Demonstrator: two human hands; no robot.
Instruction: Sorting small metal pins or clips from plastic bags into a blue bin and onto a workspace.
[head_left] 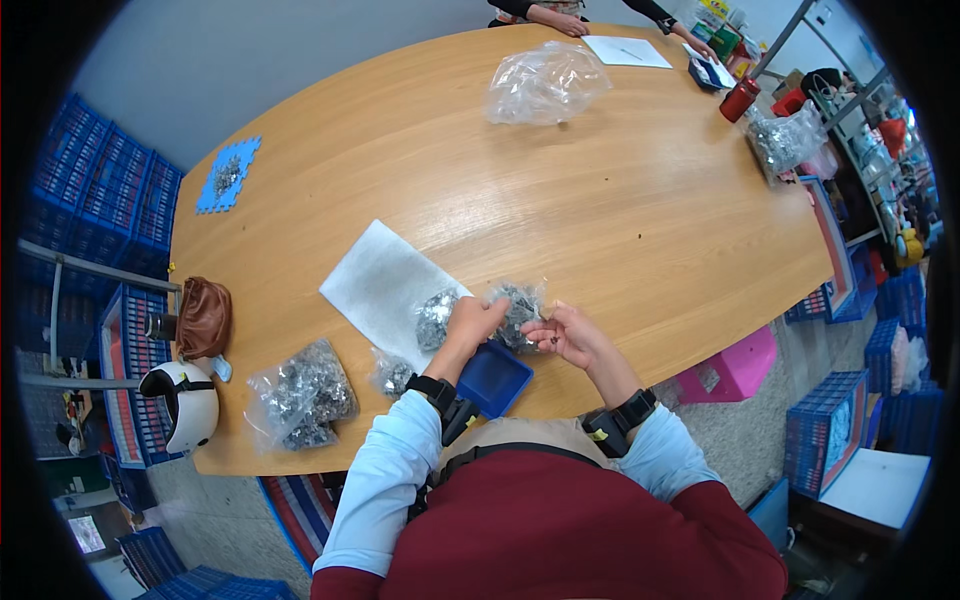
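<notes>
A clear plastic bag of small grey metal parts (521, 308) lies between my hands near the table's front edge. My left hand (477, 322) is closed at the bag's left side, its fingertips pressed together; what they hold is hidden. At the bag's right edge, my right hand (568, 336) has its fingers curled in a pinch around something too small to name. Just below my left hand sits a shallow blue tray (496, 382). Another heap of shiny metal parts (433, 318) rests on a white sheet (380, 275), partly behind my left hand.
Left of my arm are a small bag of parts (392, 372) and a larger one (305, 395). A brown pouch (204, 318) and white helmet (190, 408) stand at the left edge. Farther off are a blue foam mat (215, 190), an empty-looking bag (545, 85) and a co-worker's hand (565, 24).
</notes>
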